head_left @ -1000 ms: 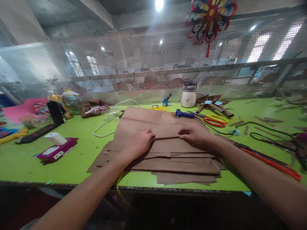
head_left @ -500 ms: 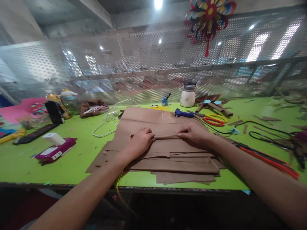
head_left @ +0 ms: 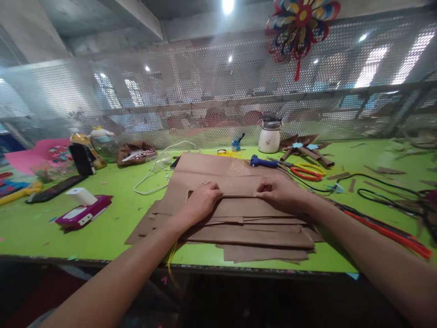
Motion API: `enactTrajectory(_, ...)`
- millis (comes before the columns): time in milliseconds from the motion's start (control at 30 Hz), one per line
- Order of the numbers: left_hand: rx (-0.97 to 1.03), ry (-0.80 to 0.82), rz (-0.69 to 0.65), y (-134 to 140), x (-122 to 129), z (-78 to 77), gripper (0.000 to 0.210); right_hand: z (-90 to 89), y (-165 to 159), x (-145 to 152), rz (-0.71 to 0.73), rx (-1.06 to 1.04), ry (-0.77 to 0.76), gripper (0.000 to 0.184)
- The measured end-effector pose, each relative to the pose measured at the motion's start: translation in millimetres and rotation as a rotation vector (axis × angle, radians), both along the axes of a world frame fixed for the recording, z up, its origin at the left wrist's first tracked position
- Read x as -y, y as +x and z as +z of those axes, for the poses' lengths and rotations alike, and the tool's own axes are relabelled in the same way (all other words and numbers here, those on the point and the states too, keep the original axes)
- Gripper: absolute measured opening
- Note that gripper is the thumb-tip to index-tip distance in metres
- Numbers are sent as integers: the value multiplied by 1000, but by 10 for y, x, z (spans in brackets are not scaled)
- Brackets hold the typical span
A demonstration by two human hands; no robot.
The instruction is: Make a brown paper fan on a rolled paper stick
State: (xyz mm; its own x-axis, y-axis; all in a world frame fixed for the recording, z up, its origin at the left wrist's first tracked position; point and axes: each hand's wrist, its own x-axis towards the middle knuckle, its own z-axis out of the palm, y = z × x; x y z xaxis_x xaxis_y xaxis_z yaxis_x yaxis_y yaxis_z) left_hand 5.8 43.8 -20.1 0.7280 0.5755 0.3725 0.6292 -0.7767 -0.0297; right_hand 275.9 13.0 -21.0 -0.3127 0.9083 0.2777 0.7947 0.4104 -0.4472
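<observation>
A narrow rolled or folded strip of brown paper (head_left: pixel 238 196) lies across a stack of brown kraft paper (head_left: pixel 266 236). My left hand (head_left: pixel 204 200) pinches its left end, fingers closed and knuckles up. At the other end, my right hand (head_left: pixel 279 193) grips the strip between thumb and curled fingers. Whether the strip is a separate piece or an edge of the top sheet, I cannot tell. Beside my left hand a small dark striped patch with a yellow edge shows, partly covered. Yellow thread (head_left: pixel 172 262) hangs over the table's front edge below my left forearm.
Behind the paper lie a blue glue gun (head_left: pixel 264 162) and scissors (head_left: pixel 305 172); a white jug (head_left: pixel 269 138) stands farther back. A long red-handled tool (head_left: pixel 385 229) lies near my right forearm. To the left are a white cable (head_left: pixel 150 172) and a purple power strip (head_left: pixel 83 214).
The whole view has shifted slightly to the right. Both hands keep hold of the paper strip, and my right hand's fingers have shifted slightly along its end.
</observation>
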Motion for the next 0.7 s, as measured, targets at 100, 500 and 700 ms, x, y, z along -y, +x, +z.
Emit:
enactTrajectory(100, 8, -27, -10, -17, -45, -20, 32, 6, 38, 2, 51, 31, 12, 17)
enactTrajectory(500, -34, -180, 60, -8, -192, 60, 33, -4, 133, -121, 102, -13, -79, 26)
enactTrajectory(700, 23, -179, 115, -8, -228, 76, 26, -34, 105, -139, 40, -15, -42, 21)
